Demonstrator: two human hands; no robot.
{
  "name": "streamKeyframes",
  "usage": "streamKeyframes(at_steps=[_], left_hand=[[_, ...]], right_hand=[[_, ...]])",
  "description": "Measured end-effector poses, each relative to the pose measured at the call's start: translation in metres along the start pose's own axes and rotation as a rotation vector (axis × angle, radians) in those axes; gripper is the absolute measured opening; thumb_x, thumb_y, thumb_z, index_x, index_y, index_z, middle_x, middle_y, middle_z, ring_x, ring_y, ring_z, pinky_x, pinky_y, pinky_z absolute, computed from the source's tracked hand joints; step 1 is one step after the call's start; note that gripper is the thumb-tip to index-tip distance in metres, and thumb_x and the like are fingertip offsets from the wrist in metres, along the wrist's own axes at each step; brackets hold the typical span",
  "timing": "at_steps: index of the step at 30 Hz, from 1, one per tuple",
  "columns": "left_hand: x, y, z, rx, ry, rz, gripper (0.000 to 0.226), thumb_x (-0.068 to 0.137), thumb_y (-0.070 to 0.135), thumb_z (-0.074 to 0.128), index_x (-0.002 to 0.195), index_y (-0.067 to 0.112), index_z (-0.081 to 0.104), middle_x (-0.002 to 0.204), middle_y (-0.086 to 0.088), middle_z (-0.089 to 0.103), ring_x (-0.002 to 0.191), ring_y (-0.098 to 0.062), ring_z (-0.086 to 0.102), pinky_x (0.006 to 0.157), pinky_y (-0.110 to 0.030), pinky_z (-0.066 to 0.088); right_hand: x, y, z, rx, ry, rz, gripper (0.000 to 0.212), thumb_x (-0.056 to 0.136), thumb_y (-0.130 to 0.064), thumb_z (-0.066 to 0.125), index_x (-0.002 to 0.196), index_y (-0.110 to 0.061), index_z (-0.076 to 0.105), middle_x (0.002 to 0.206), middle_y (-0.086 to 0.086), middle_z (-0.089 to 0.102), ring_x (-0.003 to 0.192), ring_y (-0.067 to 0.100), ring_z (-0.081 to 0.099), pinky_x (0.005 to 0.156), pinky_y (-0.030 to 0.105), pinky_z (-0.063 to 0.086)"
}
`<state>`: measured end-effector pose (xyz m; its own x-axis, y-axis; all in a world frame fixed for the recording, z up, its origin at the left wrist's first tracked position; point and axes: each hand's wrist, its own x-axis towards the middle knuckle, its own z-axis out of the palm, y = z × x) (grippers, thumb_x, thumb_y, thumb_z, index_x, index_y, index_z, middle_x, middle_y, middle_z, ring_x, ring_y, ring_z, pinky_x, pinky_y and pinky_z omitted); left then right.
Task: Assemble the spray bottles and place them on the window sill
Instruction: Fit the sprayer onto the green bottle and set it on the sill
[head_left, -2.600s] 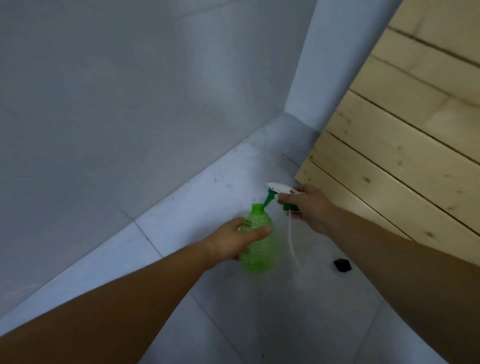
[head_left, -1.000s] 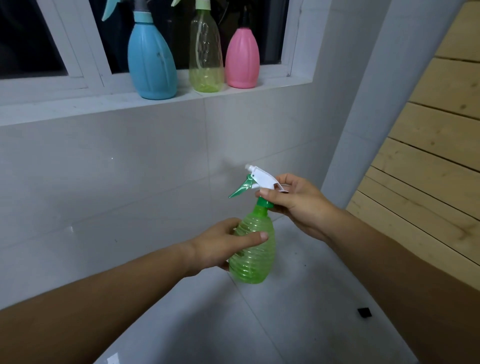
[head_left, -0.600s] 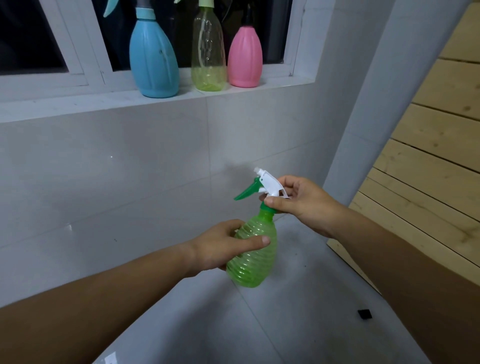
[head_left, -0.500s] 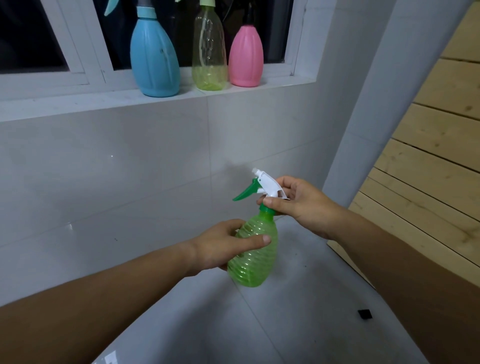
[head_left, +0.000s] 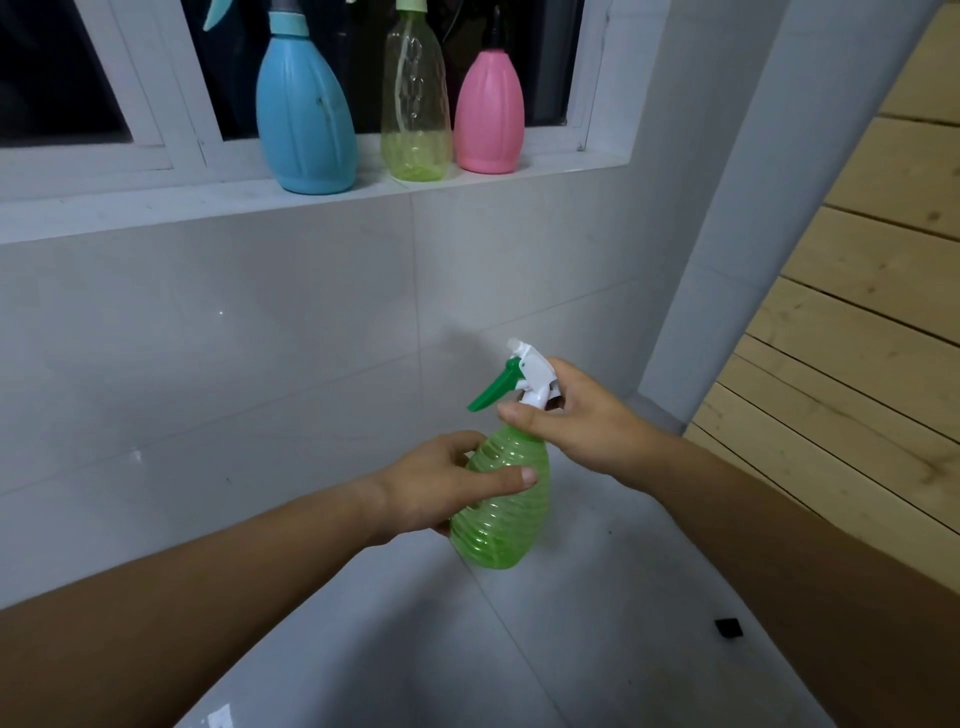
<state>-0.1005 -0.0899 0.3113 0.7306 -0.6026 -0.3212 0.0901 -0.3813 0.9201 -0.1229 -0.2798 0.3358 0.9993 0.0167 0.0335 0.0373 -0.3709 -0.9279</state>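
Green bottle (head_left: 501, 506) is held mid-air below the window sill (head_left: 156, 205), left hand (head_left: 436, 488) wrapped round it; right hand (head_left: 582, 421) fingers (head_left: 519, 415) pinched on spray head (head_left: 535, 374). Cross-threading is risked if the head is turned tilted.

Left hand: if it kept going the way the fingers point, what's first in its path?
The left hand already wraps the green bottle, so that blocks it at once. Beyond it lies probably the right forearm; depth is unclear.
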Motion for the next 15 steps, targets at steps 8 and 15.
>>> streamKeyframes(at_steps=[8, 15], left_hand=[[0.0003, 0.003, -0.0022, 0.011, -0.014, -0.019, 0.036, 0.086, 0.05, 0.074, 0.113, 0.026, 0.072, 0.097, 0.005, 0.08, 0.082, -0.007, 0.078, 0.063, -0.025, 0.059], [0.0023, 0.0028, -0.0022, 0.017, -0.015, -0.026, 0.038, 0.086, 0.052, 0.074, 0.114, 0.027, 0.072, 0.102, 0.004, 0.08, 0.09, -0.011, 0.078, 0.068, -0.029, 0.061]], right_hand=[[0.0018, -0.0015, -0.0041, 0.03, 0.02, -0.02, 0.026, 0.079, -0.026, 0.078, 0.103, -0.024, 0.068, 0.086, 0.005, 0.07, 0.082, 0.011, 0.067, 0.09, 0.044, 0.054], [0.0033, -0.002, -0.011, 0.073, -0.05, -0.006, 0.038, 0.077, -0.028, 0.072, 0.112, -0.015, 0.066, 0.097, 0.009, 0.071, 0.091, 0.015, 0.066, 0.093, 0.044, 0.054]])
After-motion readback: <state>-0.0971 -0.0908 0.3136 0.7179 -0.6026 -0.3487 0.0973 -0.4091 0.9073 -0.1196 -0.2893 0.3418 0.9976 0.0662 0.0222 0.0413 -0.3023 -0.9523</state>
